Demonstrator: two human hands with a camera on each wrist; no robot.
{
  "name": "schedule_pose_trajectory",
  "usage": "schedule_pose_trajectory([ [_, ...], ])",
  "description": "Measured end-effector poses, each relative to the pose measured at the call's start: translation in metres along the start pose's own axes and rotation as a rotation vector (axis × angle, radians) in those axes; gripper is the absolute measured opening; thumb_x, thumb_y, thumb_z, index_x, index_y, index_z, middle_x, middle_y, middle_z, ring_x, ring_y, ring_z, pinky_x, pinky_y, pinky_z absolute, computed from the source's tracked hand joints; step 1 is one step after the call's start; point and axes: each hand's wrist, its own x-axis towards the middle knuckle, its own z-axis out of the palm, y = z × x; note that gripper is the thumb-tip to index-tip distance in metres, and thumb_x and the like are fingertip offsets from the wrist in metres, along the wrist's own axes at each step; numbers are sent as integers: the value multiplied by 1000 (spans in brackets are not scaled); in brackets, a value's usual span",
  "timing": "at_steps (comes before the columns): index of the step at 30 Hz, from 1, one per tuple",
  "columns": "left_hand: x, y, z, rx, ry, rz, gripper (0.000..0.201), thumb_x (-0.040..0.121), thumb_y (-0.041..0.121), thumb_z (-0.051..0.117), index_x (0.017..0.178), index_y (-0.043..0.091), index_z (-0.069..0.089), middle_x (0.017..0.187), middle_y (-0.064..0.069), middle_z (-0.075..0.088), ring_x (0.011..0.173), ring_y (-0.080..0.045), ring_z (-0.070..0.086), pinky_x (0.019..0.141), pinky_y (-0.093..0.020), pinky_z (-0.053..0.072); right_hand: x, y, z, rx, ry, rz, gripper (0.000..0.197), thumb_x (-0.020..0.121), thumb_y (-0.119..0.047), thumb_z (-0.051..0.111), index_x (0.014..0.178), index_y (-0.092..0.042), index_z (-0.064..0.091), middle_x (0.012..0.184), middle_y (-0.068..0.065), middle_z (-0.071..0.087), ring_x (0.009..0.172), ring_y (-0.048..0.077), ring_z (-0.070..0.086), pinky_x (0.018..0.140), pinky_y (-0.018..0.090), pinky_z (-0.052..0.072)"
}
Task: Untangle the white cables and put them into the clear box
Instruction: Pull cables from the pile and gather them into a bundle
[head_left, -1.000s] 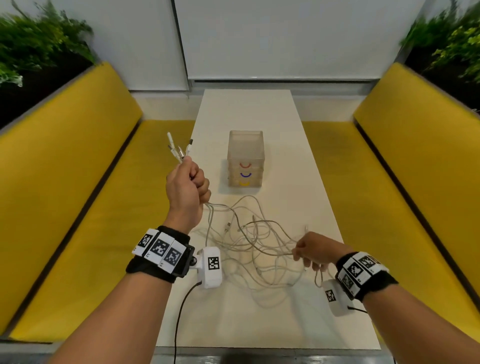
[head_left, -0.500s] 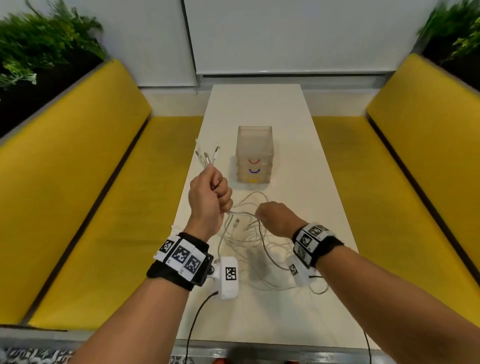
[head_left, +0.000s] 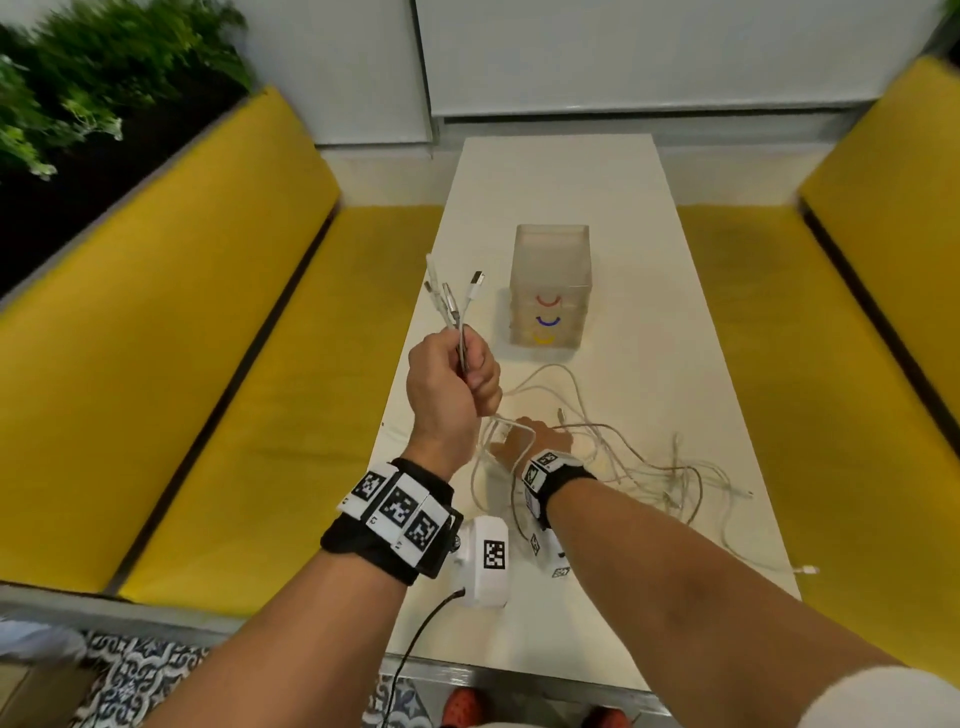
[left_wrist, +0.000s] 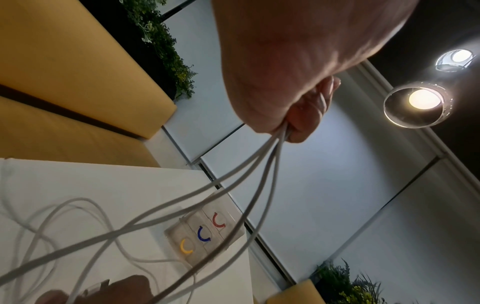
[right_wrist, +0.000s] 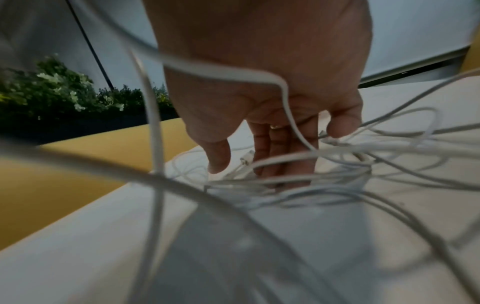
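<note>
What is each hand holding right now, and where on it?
Left hand grips the white cables just below their plug ends. Right hand, fingers straight, reaches into the tangle, gripping nothing.

right hand (head_left: 524, 441) perhaps half-hidden by left hand (head_left: 449, 384)

The left hand (head_left: 451, 384) grips the white cables (head_left: 613, 457) above the long white table (head_left: 675, 322); the clear plastic box (head_left: 551, 291) stands beyond, the tangle lies right, the right hand (head_left: 530, 441) below.
</note>
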Motion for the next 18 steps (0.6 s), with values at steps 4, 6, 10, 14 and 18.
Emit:
schedule_pose_trajectory([
  [4,1,5,-4,62,-12,68,40,98,9,30,59,13,41,53,-2,27,45,-14,20,46,-24,15,-3,-7,7,-38,-7,13,27,89,-38,45,106,-23,61,108,1,69,108,30,65,100,51,35],
  [6,1,6,-6,78,-11,79,39,101,10,30,63,13,42,55,-2,28,46,-13,21,46,-25,15,-8,-8,2,9,-36,20,27,88,-31,47,109,-21,60,111,3,68,112,31,63,105,53,33],
  [10,3,8,-7,70,21,68,36,102,9,32,68,15,42,56,0,29,46,-12,21,44,-24,17,-6,4,-29,355,8,48,25,92,-37,61,91,-13,69,95,8,69,96,31,65,91,42,49],
  [14,12,13,-3,135,70,132,34,100,6,32,68,17,37,54,3,28,47,-15,22,47,-30,22,-28,25,-99,905,141,-90,24,94,-12,61,70,-10,64,64,0,64,58,14,58,54,22,44],
  [18,24,19,11,175,48,150,33,99,7,33,68,17,37,54,4,28,48,-15,23,47,-31,23,-70,39,-176,1178,149,-299,10,102,-11,53,94,-8,60,76,10,69,61,25,65,56,31,44],
])
